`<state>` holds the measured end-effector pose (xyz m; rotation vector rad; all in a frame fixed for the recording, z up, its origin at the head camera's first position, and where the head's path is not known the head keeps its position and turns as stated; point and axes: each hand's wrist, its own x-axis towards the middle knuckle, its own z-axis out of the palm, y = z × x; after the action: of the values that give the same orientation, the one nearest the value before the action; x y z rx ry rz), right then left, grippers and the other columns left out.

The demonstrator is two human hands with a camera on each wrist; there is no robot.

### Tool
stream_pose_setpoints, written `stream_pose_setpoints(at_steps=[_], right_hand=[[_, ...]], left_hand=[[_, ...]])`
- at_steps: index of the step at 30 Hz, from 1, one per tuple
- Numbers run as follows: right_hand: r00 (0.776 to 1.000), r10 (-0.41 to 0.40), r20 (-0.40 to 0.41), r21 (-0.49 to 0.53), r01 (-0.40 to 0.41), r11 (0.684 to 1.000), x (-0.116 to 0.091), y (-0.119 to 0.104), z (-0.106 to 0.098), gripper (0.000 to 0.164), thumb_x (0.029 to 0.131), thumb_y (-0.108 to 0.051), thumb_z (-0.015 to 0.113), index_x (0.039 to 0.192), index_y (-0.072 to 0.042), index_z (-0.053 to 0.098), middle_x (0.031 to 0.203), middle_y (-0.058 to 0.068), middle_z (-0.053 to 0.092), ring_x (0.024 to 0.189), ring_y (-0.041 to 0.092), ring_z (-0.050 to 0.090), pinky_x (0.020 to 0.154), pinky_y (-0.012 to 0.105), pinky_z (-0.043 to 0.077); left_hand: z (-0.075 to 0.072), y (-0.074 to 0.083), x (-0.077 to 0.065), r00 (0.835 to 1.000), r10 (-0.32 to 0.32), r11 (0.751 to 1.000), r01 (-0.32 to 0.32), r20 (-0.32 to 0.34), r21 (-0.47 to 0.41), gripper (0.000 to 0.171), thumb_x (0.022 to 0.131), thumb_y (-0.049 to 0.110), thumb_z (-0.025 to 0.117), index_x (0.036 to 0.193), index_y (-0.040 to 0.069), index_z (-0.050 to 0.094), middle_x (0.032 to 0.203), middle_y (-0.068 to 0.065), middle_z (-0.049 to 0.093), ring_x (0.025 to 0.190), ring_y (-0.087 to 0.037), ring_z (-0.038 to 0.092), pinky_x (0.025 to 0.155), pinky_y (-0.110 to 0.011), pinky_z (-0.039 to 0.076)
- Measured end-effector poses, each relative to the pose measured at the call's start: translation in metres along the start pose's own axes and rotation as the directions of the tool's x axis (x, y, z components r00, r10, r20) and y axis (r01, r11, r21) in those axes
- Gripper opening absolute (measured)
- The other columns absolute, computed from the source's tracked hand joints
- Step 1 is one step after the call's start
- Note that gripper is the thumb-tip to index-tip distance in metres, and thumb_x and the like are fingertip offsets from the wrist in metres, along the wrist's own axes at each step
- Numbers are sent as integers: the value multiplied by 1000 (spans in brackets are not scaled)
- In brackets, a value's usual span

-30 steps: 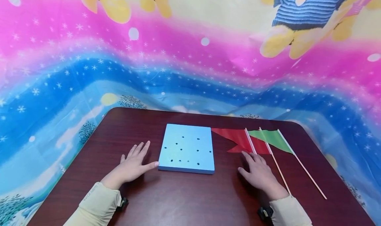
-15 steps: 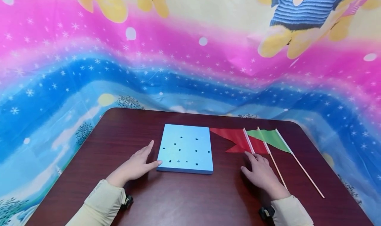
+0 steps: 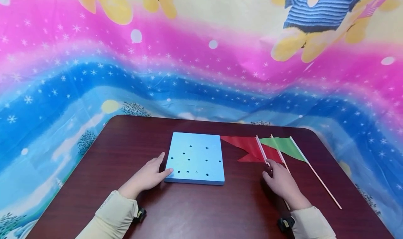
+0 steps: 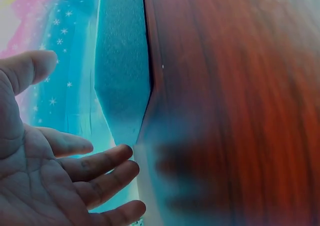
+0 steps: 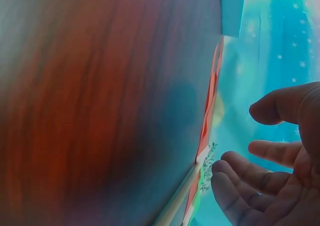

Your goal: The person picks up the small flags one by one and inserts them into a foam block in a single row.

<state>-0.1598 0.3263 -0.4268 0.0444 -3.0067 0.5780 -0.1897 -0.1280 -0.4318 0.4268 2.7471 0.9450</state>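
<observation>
A light blue square board (image 3: 198,150) with several small holes lies flat on the table. My left hand (image 3: 146,178) is at its near left corner, fingers spread, the thumb overlapping the corner. The left wrist view shows that palm beside the board's side (image 4: 122,51), holding nothing. To the board's right lie a swallow-tailed red flag (image 3: 242,143), a second red flag (image 3: 271,154) and a green flag (image 3: 284,145), all on thin sticks. My right hand (image 3: 281,183) hovers over the red flags' sticks, fingers loosely bent. In the right wrist view a pale stick (image 5: 177,196) passes beside the fingertips, outside the grasp.
The dark red-brown wooden table (image 3: 195,214) has rounded far corners. A colourful cloth backdrop (image 3: 195,71) with snowflakes and cartoon bears hangs behind it. The green flag's stick (image 3: 324,185) slants toward the near right, right of my right hand.
My left hand has shifted right, its thumb now over the board's corner. My right hand has moved right, across the red flags' sticks. The view has turned slightly. Board and flags lie as before.
</observation>
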Motion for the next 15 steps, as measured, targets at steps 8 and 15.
stream_pose_setpoints(at_steps=[8, 15], right_hand=[[998, 57, 15, -14, -57, 998, -2, 15, -2, 32, 93, -12, 68, 117, 9, 63, 84, 9, 64, 77, 27, 59, 77, 51, 52], [991, 108, 82, -41, -105, 994, 1, 21, -7, 29, 94, -15, 69, 112, 8, 65, 81, 6, 64, 71, 22, 54, 69, 45, 50]], left_hand=[[5, 4, 5, 999, -30, 998, 31, -11, 49, 89, 100, 48, 63, 157, -11, 28, 157, -34, 35, 146, -52, 30, 111, -74, 21], [7, 6, 6, 999, -50, 998, 50, -16, 49, 92, 99, 50, 65, 157, -11, 30, 158, -34, 34, 146, -53, 28, 111, -73, 20]])
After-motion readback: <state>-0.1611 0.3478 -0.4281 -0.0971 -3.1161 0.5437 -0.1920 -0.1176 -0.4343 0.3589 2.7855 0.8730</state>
